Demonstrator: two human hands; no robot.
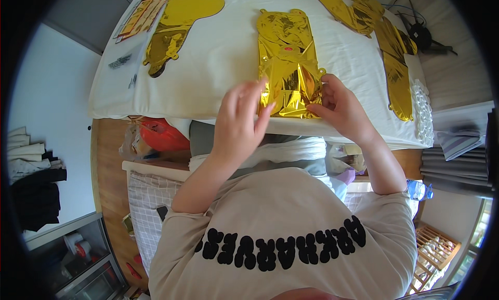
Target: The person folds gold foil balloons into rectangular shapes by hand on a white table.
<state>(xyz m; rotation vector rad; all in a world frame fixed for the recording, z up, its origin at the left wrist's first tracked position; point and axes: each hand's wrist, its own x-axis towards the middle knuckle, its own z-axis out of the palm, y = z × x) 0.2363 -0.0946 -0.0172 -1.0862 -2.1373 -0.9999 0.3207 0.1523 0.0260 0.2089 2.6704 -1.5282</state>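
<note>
A flat, uninflated gold foil balloon (291, 66) lies lengthwise on the white-covered table in front of me, its near end at the table's edge. The foil is creased and shiny, with small tabs along its outline and a little red spot near the middle. My right hand (338, 102) pinches the balloon's near right edge, thumb on top and fingers curled by a tab. At the near left edge hovers my left hand (239, 118), its fingers apart and slightly blurred. Whether its fingertips touch the foil is hard to make out.
More flat gold foil balloons lie at the table's far left (171, 30) and right (392, 56). A printed sheet (141, 17) is at the left corner. Clear rings (422, 110) line the right edge near a black stand (420, 35). Below the table sits a red bag (163, 134).
</note>
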